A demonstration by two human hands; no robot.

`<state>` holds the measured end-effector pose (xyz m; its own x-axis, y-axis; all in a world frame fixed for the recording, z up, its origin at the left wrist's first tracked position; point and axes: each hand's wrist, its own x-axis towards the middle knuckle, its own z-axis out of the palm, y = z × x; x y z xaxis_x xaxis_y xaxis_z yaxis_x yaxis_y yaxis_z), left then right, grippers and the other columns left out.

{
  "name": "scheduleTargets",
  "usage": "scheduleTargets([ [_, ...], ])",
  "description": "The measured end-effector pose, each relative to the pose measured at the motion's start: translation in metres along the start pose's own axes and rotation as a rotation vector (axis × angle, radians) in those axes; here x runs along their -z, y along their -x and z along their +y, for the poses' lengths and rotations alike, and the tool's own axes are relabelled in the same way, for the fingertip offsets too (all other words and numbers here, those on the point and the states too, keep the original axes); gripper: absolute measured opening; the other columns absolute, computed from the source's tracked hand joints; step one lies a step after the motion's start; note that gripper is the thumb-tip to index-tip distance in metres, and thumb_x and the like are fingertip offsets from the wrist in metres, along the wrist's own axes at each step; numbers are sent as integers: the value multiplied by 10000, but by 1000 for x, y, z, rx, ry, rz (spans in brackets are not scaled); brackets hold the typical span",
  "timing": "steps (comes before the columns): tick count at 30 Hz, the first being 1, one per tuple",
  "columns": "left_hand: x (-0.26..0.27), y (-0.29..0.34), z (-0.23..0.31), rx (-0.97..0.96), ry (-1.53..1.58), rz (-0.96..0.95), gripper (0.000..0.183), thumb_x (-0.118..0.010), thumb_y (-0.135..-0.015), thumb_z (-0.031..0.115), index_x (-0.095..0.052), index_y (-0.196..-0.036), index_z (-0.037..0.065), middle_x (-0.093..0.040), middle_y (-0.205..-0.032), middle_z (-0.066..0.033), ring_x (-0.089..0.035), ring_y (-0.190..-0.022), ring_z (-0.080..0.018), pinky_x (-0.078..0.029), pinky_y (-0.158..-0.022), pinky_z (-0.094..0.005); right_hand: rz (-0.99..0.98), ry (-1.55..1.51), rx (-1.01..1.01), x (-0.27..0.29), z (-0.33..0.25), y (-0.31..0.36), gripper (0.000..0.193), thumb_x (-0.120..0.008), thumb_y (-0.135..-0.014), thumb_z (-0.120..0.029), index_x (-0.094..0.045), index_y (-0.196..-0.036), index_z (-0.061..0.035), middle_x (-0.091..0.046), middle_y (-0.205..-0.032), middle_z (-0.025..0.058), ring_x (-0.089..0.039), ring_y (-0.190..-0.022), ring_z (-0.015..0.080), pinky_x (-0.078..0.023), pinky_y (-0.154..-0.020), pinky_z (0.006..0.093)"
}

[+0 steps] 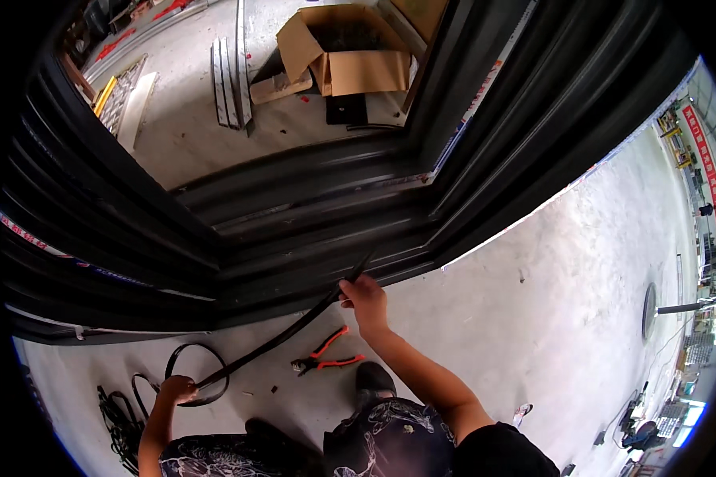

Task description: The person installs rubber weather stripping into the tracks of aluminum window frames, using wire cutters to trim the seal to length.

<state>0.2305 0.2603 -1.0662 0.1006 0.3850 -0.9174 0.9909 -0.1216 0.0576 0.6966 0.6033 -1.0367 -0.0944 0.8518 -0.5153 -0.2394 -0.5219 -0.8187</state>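
A long black rubber sealing strip (282,336) runs slantwise between my two hands. My left hand (179,389), low on the left, is closed round it, and the strip's slack loops (169,364) behind that hand. Higher up, my right hand (364,300) pinches the strip close to its upper end, which reaches the lower edge of a large dark grey metal frame (318,278). Whether that end is seated in a groove, I cannot tell. Pliers with red-and-black handles (326,350) lie spread on the floor between my hands.
A heap of black strip (119,421) lies at the lower left. Through the frame's opening show an opened cardboard box (366,73) and metal profiles (229,83) on the concrete floor (533,278). A round-based stand (651,310) is at the far right.
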Motion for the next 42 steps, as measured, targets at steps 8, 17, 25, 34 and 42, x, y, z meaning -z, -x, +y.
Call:
scheduleTargets([
  [8, 11, 2, 38, 354, 371, 34, 314, -623, -850, 403, -690, -901, 100, -685, -1009, -145, -655, -932, -351, -527, -797, -488, -231, 288, 32, -18, 13, 12, 220, -735, -889, -167, -604, -773, -34, -591, -652, 8, -543, -579, 87, -436, -529, 257],
  [17, 252, 41, 154, -225, 1123, 779, 323, -642, -931, 213, -611, -1218, 69, -683, -1036, -124, -670, -918, -231, -536, -788, -338, -548, 621, 169, -69, 4, 56, 228, -772, -838, -174, -625, -787, -7, -569, -658, 13, -495, -589, 101, -406, -543, 276],
  [25, 273, 51, 175, -219, 1520, 896, 203, -688, -902, 119, -641, -1072, 18, -650, -901, -36, -591, -793, -96, -499, -716, -272, -806, 765, 302, -85, 8, 87, 238, -780, -823, -187, -653, -832, 13, -597, -723, 66, -555, -612, 168, -437, -563, 318],
  [34, 251, 60, 176, -336, 1739, 800, 143, -630, -913, 75, -597, -1039, 17, -603, -862, -7, -551, -795, -65, -477, -721, -244, -862, 563, 205, -106, -24, 82, 270, -766, -832, -70, -657, -1070, -4, -685, -921, 52, -648, -812, 116, -533, -727, 262],
  [42, 254, 77, 181, -377, 1789, 789, 150, -607, -925, 73, -596, -1062, 13, -611, -863, -15, -587, -814, -75, -502, -736, -245, -913, 494, 307, -140, -38, 76, 240, -744, -823, -40, -649, -1042, -15, -647, -925, 51, -628, -741, 104, -520, -645, 246],
])
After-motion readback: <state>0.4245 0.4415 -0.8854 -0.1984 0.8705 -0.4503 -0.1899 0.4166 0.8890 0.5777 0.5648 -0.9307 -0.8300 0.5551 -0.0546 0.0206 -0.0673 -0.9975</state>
